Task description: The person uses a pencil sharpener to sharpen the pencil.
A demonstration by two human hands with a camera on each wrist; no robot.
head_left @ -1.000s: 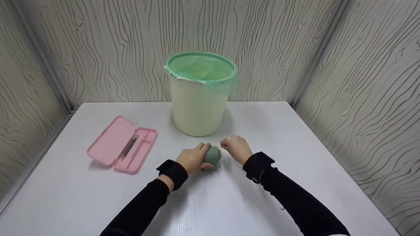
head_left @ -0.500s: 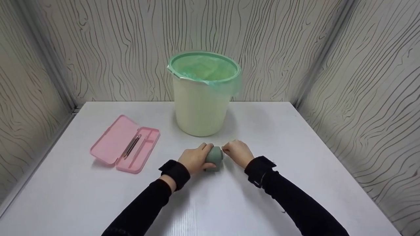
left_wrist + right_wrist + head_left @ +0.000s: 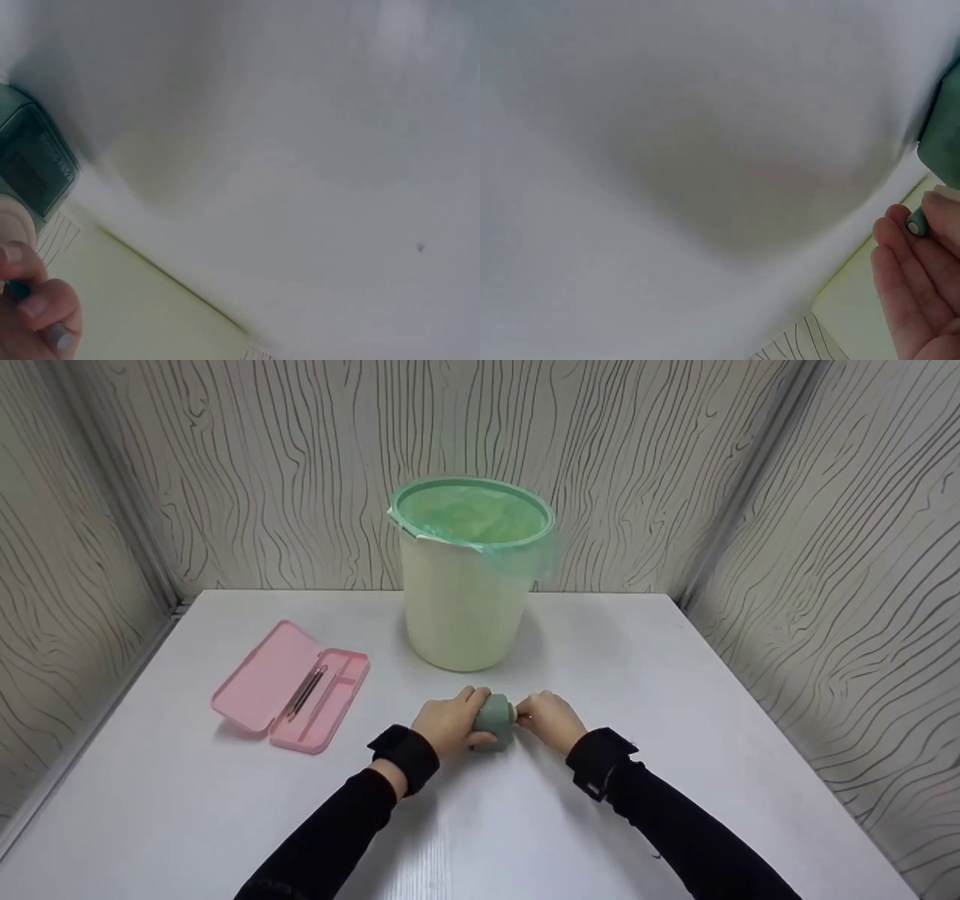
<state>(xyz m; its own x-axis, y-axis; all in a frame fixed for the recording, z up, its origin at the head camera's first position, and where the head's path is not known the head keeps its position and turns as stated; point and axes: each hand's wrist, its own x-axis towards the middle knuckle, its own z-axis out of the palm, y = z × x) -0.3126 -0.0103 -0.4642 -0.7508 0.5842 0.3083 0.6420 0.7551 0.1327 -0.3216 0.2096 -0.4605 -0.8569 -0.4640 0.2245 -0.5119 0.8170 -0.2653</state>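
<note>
In the head view, a green hand-crank pencil sharpener [image 3: 493,711] sits at the middle of the white table. My left hand [image 3: 448,724] grips it from the left, fingers over the top and thumb on the near side. From the right, my right hand [image 3: 552,723] pinches the small crank handle [image 3: 916,223], whose green knob has a pale end. The left wrist view shows the sharpener's dark see-through window [image 3: 36,161] and a cream round disc [image 3: 15,219] beside my right fingertips. I cannot see whether a pencil is in the sharpener.
A pink pencil case [image 3: 262,682] lies with its lid up at the left, with dark pencils [image 3: 306,693] in it. Behind the hands stands a tall cream bin [image 3: 465,615] with a green rim and liner. Patterned walls enclose the table [image 3: 645,660].
My right hand has come down and nearer to me, turning the crank with it. The left hand keeps its grip on the sharpener. The whole head view has shifted slightly.
</note>
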